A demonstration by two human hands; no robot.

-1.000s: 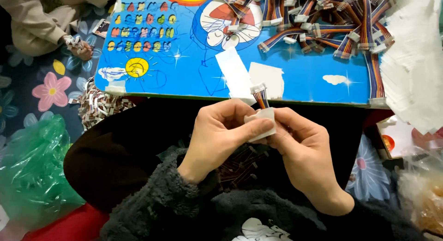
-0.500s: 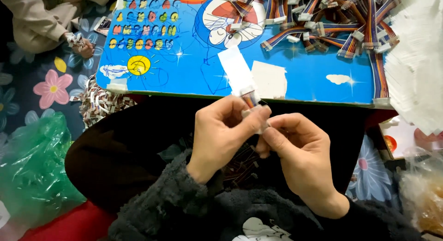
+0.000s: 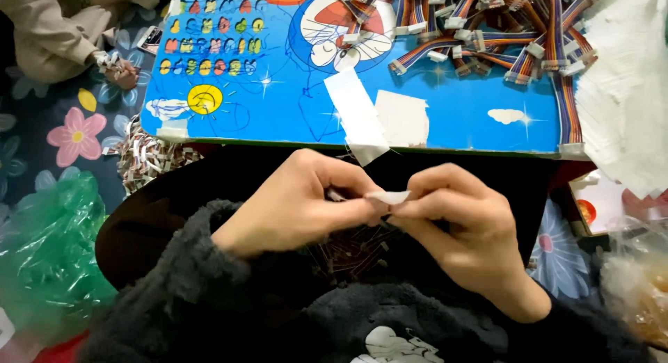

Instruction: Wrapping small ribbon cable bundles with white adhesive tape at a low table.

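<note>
My left hand (image 3: 303, 203) and my right hand (image 3: 456, 227) meet over my dark lap, fingertips pinched together on a small white piece of tape (image 3: 388, 196). Most of what the tape wraps is hidden by my fingers; a thin bundle of wires shows faintly below the hands. Just beyond my hands lies a blue cartoon-printed board (image 3: 278, 106) with two white tape strips (image 3: 356, 116) stuck near its front edge. A pile of multicoloured ribbon cables with white connectors (image 3: 494, 36) lies on the board's far right.
White crumpled material (image 3: 623, 92) lies at the right. A green plastic bag (image 3: 45, 259) sits at the left on a flowered mat. Another person's beige sleeve (image 3: 52, 36) shows at the top left. A heap of small striped pieces (image 3: 149, 158) lies beside the board.
My hands have dropped lower toward my lap and closed tighter; the striped cable end that stood up between my fingers is now hidden, with only the white tape tip showing.
</note>
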